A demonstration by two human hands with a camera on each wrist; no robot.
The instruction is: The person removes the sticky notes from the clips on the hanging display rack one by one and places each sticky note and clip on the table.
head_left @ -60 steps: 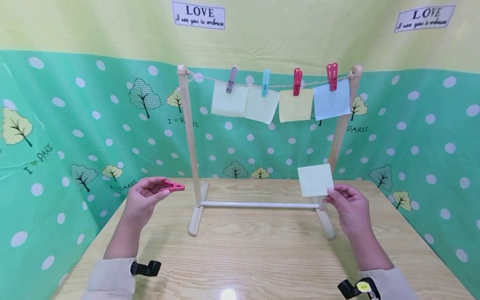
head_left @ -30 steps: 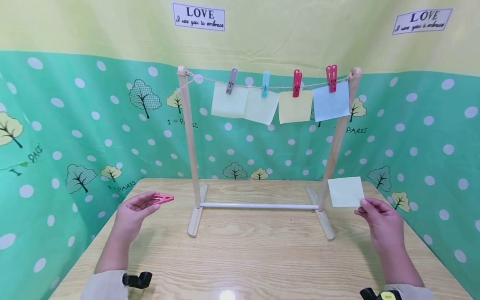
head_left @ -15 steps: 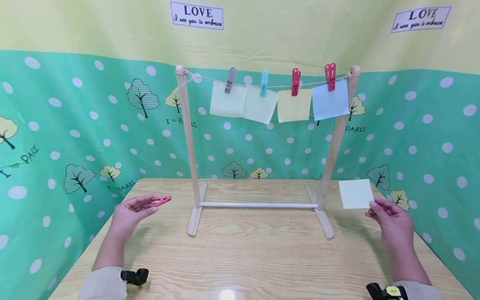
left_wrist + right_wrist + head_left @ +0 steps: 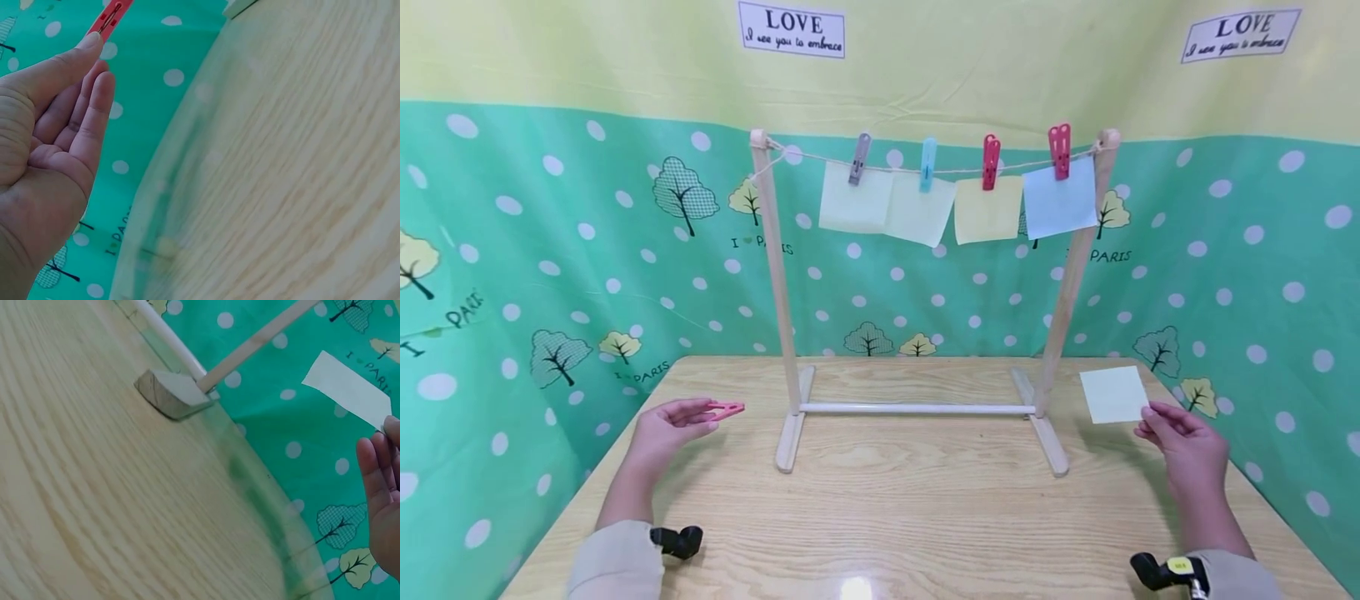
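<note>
My left hand (image 4: 662,437) pinches a red clothespin (image 4: 726,410) between thumb and fingers, left of the wooden stand. In the left wrist view the clothespin (image 4: 111,20) shows at the top, past the thumb tip. On the right, my right hand (image 4: 1191,450) pinches a pale square paper note (image 4: 1112,395) by its lower right corner, above the table. The right wrist view has the note (image 4: 350,389) tilted beyond the fingers. Between the hands stands a wooden frame (image 4: 778,275) with a string (image 4: 962,172); two pale notes (image 4: 856,200), a yellow note (image 4: 988,212) and a blue note (image 4: 1060,200) hang from it.
The hanging notes are held by a grey clothespin (image 4: 860,158), a light blue one and two red ones. A white crossbar (image 4: 917,409) joins the frame's feet on the wooden table (image 4: 910,517). A green and yellow patterned cloth (image 4: 895,292) surrounds the table.
Both hands have moved apart and lower: the left with the clothespin to the left, the right with the note to the right. In the last half second the note tilts slightly. The hanging notes stay put.
</note>
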